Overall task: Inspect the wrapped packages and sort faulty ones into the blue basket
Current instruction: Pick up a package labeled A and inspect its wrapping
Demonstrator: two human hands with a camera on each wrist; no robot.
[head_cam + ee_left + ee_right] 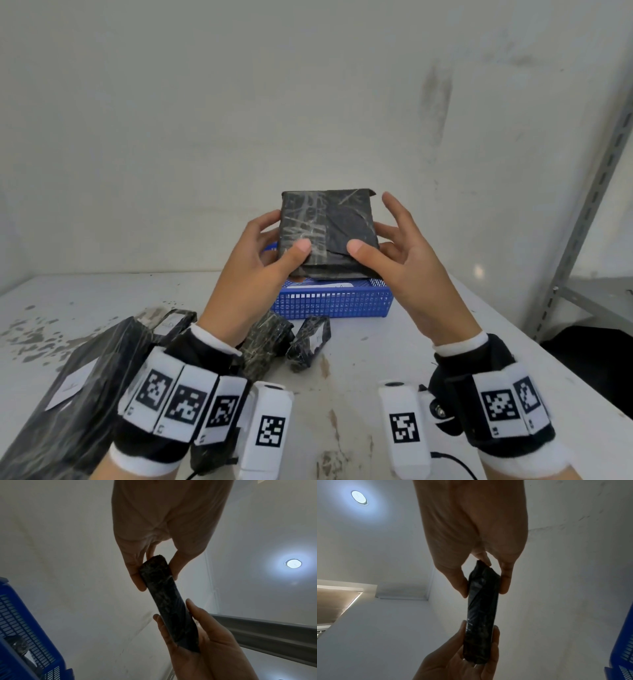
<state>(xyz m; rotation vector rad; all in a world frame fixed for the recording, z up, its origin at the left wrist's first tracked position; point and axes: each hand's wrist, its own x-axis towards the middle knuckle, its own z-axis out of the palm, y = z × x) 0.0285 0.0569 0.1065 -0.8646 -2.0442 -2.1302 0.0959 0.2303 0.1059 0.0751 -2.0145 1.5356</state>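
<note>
A flat black wrapped package (329, 229), taped on its left half, is held up in the air over the blue basket (335, 303). My left hand (274, 246) pinches its left edge, thumb on the top face. My right hand (383, 243) pinches the right edge with thumb on top and index finger raised free. A ragged edge of wrap shows by the right thumb. The left wrist view shows the package (168, 601) edge-on between both hands. In the right wrist view, the package (481, 615) is held the same way.
Several black wrapped packages lie on the white table at the near left: a large one (78, 394) and smaller ones (270, 339) (308, 339). The basket holds an item with a white label (322, 285). A grey metal shelf frame (589, 205) stands at the right, a wall behind.
</note>
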